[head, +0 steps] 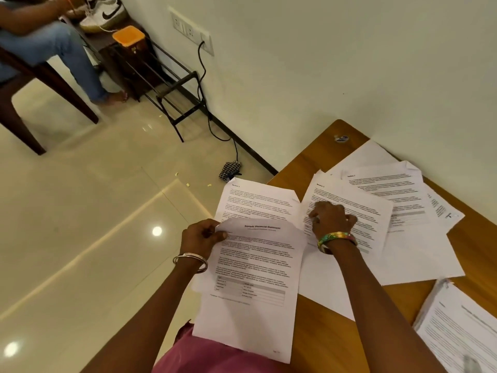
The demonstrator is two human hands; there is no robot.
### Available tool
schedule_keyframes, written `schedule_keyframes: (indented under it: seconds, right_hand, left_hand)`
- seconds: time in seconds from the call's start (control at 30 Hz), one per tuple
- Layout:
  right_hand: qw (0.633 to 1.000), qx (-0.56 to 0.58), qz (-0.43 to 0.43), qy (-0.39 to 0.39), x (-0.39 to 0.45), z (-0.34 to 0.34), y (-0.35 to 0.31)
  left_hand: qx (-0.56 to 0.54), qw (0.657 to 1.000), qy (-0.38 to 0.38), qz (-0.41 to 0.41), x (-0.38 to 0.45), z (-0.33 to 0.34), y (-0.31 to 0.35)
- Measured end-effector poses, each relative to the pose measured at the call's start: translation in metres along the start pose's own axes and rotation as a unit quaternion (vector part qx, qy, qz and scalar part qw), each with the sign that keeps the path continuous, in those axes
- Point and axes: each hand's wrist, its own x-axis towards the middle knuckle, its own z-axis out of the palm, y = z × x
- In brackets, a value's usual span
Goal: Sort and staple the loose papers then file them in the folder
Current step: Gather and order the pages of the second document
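Left hand [202,236] pinching top-left corner of a held sheaf of papers [251,281] off the table's [325,343] near edge, right hand [332,218] just right of it, fingers curled down onto loose sheets [382,211] fanned beyond, stapled stack [457,327] further right

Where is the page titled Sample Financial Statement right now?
In the head view, lower centre: the titled page is gripped by the left hand, overhanging the table edge.
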Motion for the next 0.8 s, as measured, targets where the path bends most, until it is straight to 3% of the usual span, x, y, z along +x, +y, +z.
schedule_keyframes:
  seconds: [0.07,0.2,0.23,0.3,0.37,0.5,0.57,0.63,0.7,0.8]
  right_hand:
    - [1.0,-0.006,0.011,-0.005,0.01,-0.012,-0.018]
    - [0.984,0.157,-0.072,-0.031,0.042,-0.022,-0.066]
    - [0.983,0.146,-0.093,-0.058,0.048,-0.022,-0.077]
    - [0.986,0.016,-0.124,-0.107,0.057,-0.015,-0.093]
    - [0.98,-0.08,-0.143,-0.112,0.06,-0.009,-0.098]
    - [0.979,-0.063,-0.151,-0.124,0.067,0.0,-0.108]
    - [0.984,-0.023,-0.155,-0.087,0.069,-0.001,-0.111]
    - [0.982,0.111,-0.149,-0.047,0.068,-0.007,-0.11]
    - [0.961,0.224,-0.15,-0.058,0.062,-0.021,-0.107]
    - [0.938,0.283,-0.192,-0.055,0.048,-0.048,-0.097]
  left_hand:
    - [-0.009,1.0,0.0,-0.007,-0.001,-0.002,0.0]
    - [-0.018,1.0,0.004,-0.016,-0.002,-0.004,0.0]
    - [-0.017,1.0,0.003,-0.016,-0.002,-0.004,0.001]
    - [-0.01,1.0,0.002,-0.019,-0.003,-0.005,0.001]
    - [-0.009,1.0,0.003,-0.026,-0.004,-0.003,0.002]
    - [-0.03,0.999,0.008,-0.024,-0.007,-0.003,0.006]
    - [-0.025,0.999,0.015,-0.017,-0.005,-0.001,0.006]
    - [0.012,0.999,0.031,0.002,-0.002,0.001,0.005]
    - [0.088,0.994,0.049,0.044,0.003,0.002,0.007]
    - [0.118,0.984,0.076,0.108,0.009,0.001,0.025]
